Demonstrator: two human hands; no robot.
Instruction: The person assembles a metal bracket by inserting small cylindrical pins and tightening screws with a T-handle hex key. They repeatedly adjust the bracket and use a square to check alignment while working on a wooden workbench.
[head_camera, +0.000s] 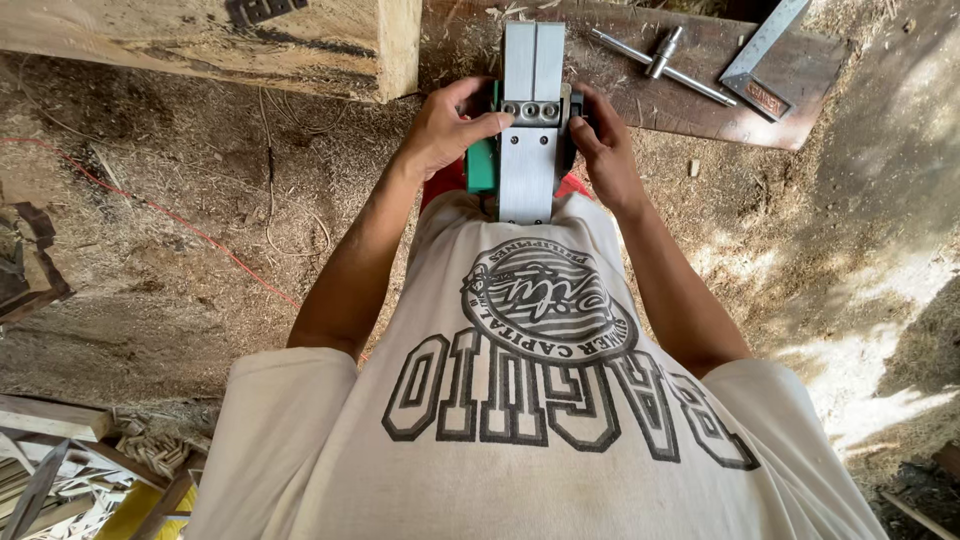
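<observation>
Against the chest, both hands (450, 125) (600, 150) grip an upturned, apparently green planer (528, 150).

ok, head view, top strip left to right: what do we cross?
Wooden beam → left hand → electric planer, sole up → right hand → metal T-wrench → try square, on a dark board.

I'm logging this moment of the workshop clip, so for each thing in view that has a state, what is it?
Electric planer: turned sole-up, held against the person's shirt, metal base facing the camera.
Left hand: gripping the planer's side, thumb across the blade drum area.
Right hand: gripping the planer's other side.
T-handle wrench: lying loose on the plank.
Try square: lying flat on the plank.
Plank: lying on the sawdust-covered ground.
</observation>
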